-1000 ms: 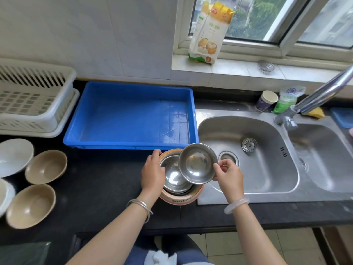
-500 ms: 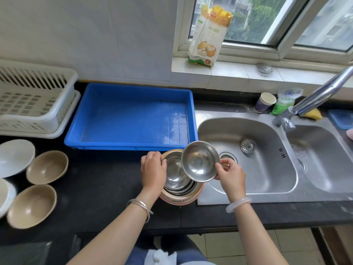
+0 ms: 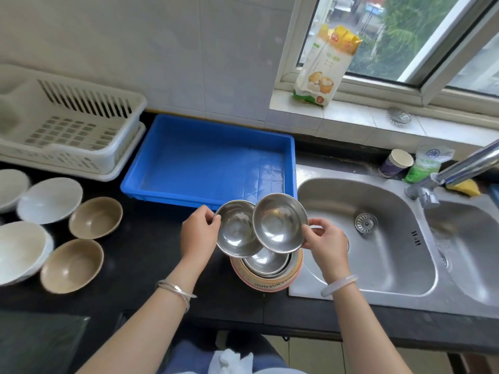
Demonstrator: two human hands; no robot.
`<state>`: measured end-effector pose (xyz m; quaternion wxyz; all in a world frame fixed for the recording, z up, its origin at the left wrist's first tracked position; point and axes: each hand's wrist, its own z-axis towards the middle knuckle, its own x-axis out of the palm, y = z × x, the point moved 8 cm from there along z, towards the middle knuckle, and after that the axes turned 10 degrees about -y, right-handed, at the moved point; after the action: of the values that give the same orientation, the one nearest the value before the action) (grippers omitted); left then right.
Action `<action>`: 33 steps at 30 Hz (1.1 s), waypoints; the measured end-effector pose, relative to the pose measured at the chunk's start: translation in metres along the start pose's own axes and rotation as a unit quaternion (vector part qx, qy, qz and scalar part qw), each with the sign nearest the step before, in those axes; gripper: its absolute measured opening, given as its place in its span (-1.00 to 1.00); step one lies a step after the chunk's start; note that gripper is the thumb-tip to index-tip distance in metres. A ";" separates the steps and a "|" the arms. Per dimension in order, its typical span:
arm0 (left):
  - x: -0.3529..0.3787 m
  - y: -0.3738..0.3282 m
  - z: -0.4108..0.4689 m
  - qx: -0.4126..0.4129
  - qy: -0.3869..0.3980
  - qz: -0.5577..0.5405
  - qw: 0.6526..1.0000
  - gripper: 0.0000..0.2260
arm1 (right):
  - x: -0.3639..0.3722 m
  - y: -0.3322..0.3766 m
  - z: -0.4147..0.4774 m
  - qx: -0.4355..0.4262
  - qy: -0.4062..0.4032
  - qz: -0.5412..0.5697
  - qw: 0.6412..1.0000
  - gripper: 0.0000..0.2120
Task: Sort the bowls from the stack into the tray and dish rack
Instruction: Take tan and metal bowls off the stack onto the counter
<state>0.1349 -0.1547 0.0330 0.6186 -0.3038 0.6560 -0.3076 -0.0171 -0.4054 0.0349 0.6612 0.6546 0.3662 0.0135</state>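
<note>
Two held steel bowls [image 3: 235,230] [image 3: 279,224], three tan bowls [image 3: 95,217] [image 3: 71,265] [image 3: 266,279], three white bowls [image 3: 50,199] [image 3: 20,251] [image 3: 10,184], one blue tray [image 3: 210,160], one white dish rack [image 3: 67,128].

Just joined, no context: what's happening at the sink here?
A person is unstacking bowls at a kitchen counter. The left hand holds one steel bowl by its rim, and the right hand holds a second steel bowl, both lifted above the remaining stack. The blue tray and white dish rack hold nothing yet. Tan and white bowls sit on the counter to the left.
</note>
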 end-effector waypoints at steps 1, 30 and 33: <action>-0.009 0.008 0.000 -0.012 -0.009 0.001 1.000 -0.84 | 0.008 0.004 -0.001 -0.005 0.012 0.002 1.000 -0.96; -0.134 0.234 -0.045 -0.331 -0.179 -0.002 0.926 -0.88 | 0.313 0.033 -0.084 -0.012 0.283 -0.138 0.949 -0.91; -0.134 0.238 -0.042 -0.340 -0.179 -0.007 0.923 -0.87 | 0.321 0.028 -0.085 -0.002 0.283 -0.146 0.948 -0.95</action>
<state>0.0951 0.1004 -0.0668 0.5830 -0.5506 0.5973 -0.0113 0.1877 -0.1696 -0.0797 0.5262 0.5621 0.6297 0.1025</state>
